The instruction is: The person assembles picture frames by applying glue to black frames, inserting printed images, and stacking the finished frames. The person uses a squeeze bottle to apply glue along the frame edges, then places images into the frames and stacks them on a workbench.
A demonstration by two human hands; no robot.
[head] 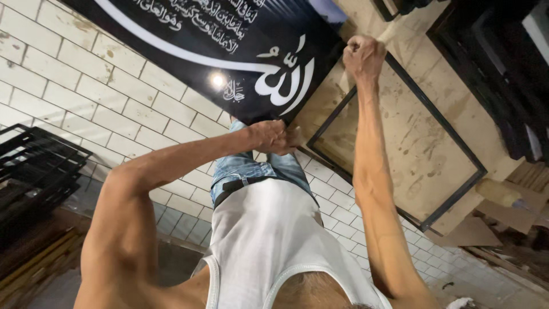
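Left hand (270, 136) in closed grip on the black panel (229, 51) edge; right hand (363, 56) fisted, apparently round its corner.

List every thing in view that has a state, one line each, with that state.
Black panel: glossy, lamp glare on it, held at its lower corner and right edge.
Left hand: closed grip on the panel's lower corner.
Right hand: fist closed at the panel's right edge.
Black frame: flat on the stained board, nothing in it.
Black rack: standing on the tiled floor.
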